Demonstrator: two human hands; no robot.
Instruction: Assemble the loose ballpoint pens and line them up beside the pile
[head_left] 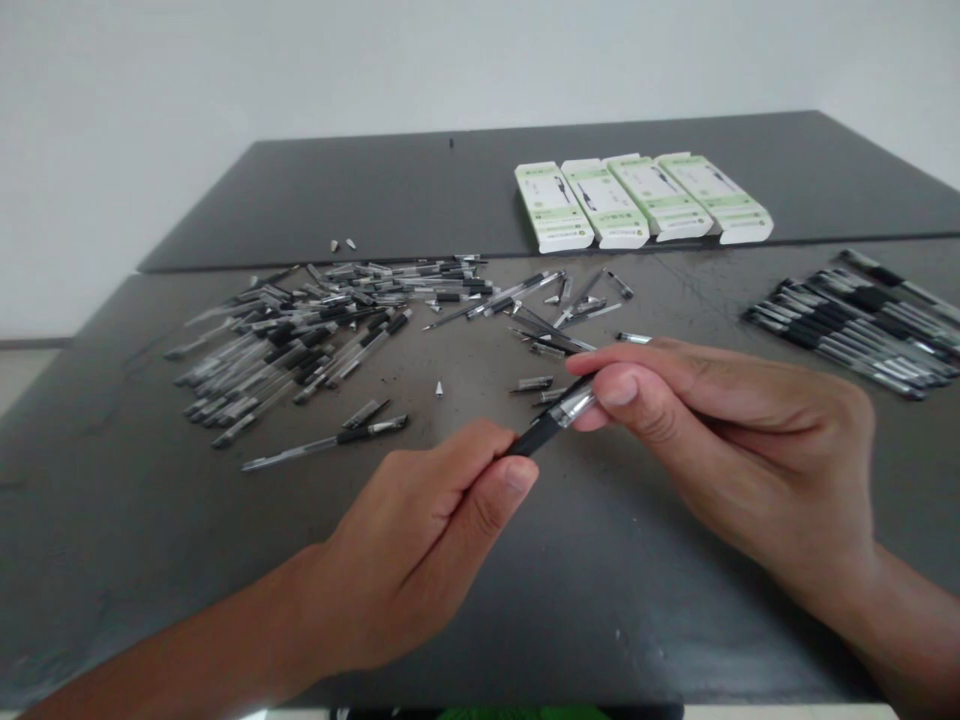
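Hands pinch gel pen: left hand black grip, right hand clear tip.

— Fig. 1, the held pen: what colours?
— Black grip, clear silvery barrel.
— The loose pens at left and the pen row at right?
— Likewise black and clear, massed in dark, glinting stripes.
— The far boxes?
— Pale green and white, printed with dark pen images.
— The tabletop?
— Charcoal grey, with paler scuffs. The wall beyond is off-white.
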